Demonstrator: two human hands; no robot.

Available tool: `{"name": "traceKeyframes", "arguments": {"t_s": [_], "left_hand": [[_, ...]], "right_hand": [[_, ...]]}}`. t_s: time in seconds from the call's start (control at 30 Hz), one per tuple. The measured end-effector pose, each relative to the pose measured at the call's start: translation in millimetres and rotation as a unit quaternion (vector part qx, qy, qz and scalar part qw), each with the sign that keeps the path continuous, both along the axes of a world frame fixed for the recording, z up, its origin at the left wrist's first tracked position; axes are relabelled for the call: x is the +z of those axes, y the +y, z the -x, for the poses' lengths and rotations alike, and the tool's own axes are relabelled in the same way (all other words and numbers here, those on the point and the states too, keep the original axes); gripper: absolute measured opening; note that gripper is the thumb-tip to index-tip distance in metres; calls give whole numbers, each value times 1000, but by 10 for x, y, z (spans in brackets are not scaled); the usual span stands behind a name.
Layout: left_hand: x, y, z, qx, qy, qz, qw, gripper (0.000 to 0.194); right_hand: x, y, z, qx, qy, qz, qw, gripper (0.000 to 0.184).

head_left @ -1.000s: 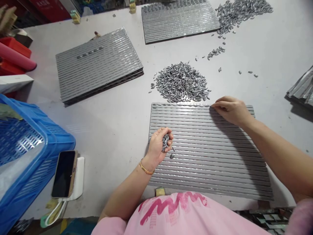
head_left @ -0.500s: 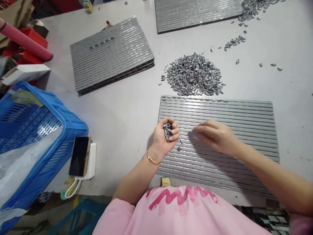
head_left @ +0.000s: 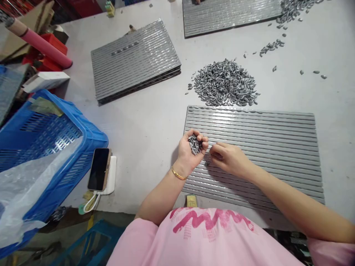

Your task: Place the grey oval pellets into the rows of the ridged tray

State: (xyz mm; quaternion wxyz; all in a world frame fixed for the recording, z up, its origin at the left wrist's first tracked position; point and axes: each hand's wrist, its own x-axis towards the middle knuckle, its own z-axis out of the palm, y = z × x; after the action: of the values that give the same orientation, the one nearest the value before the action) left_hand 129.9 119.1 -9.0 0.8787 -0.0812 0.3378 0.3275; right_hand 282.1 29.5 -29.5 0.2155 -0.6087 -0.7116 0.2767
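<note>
My left hand [head_left: 190, 151] is cupped over the left edge of a grey ribbed tray [head_left: 277, 147] and holds a small heap of grey seed-shaped pieces [head_left: 195, 144]. Just to its right, my right hand [head_left: 229, 159] rests low on the tray with the fingers pinched together near the left hand; what they hold is too small to see. A loose piece lies on the tray between the hands. A large pile of the same grey pieces [head_left: 226, 83] lies on the table just beyond the tray's far edge.
A second ribbed tray stack [head_left: 135, 61] lies at the back left, a third [head_left: 230, 14] at the far edge, with scattered pieces [head_left: 271, 46] to its right. A blue crate [head_left: 41, 147] with plastic stands left; a phone [head_left: 99, 169] on a white charger sits beside it.
My right hand has come from the tray's far right edge leftwards and towards me, up to the left hand. The left hand has stayed in place with its pieces. The view has shifted.
</note>
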Motion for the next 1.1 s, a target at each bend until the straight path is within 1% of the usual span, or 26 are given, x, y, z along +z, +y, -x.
{"name": "traceKeyframes", "arguments": {"t_s": [0.03, 0.07, 0.13, 0.2, 0.27, 0.3, 0.33, 0.43, 0.5, 0.6, 0.67, 0.73, 0.77, 0.83, 0.93, 1.1], "left_hand": [[-18, -20, -3, -12, 2, 7, 1000, 19], [-36, -39, -8, -22, 0, 14, 1000, 19], [-60, -69, -27, -36, -9, 18, 999, 20], [-62, -83, -60, -53, -16, 12, 998, 19], [-46, -83, -101, -70, -21, 4, 997, 18], [-37, -80, -120, -77, -26, 2, 997, 18], [-30, -76, -138, -83, -31, 1, 996, 17], [-33, -60, -168, -94, -41, -9, 995, 16], [-61, -40, -170, -99, -42, -15, 994, 16], [-124, 2, -167, -105, -35, -14, 994, 16], [-162, 27, -168, -105, -29, -12, 994, 17], [-186, 42, -171, -105, -24, -15, 994, 16], [-192, 44, -172, -106, -21, -19, 994, 16], [-196, 41, -170, -108, -14, -27, 994, 16], [-200, 29, -163, -110, -7, -37, 993, 16], [-224, 20, -159, -111, -17, -42, 993, 18]], "right_hand": [[31, -5, -42, -25, 66, 19, 997, 9], [64, -11, -92, -57, 133, 39, 989, 9], [130, -23, -200, -124, 257, 75, 956, 10], [189, -26, -286, -175, 353, 88, 915, 14], [229, -20, -333, -202, 415, 81, 884, 18], [241, -16, -345, -208, 430, 75, 875, 20], [246, -11, -358, -212, 434, 70, 873, 22], [228, -1, -461, -221, 395, 61, 890, 23], [191, 0, -631, -238, 348, 42, 906, 20], [94, 17, -1033, -283, 264, 1, 922, 18], [7, 53, -1333, -324, 183, -29, 928, 17], [-79, 108, -1589, -347, 89, -55, 932, 18], [-114, 140, -1688, -347, 58, -61, 934, 18], [-162, 203, -1822, -324, 7, -74, 943, 18], [-184, 275, -1902, -278, -38, -95, 955, 16], [-194, 318, -1928, -262, -43, -104, 959, 15]]}}
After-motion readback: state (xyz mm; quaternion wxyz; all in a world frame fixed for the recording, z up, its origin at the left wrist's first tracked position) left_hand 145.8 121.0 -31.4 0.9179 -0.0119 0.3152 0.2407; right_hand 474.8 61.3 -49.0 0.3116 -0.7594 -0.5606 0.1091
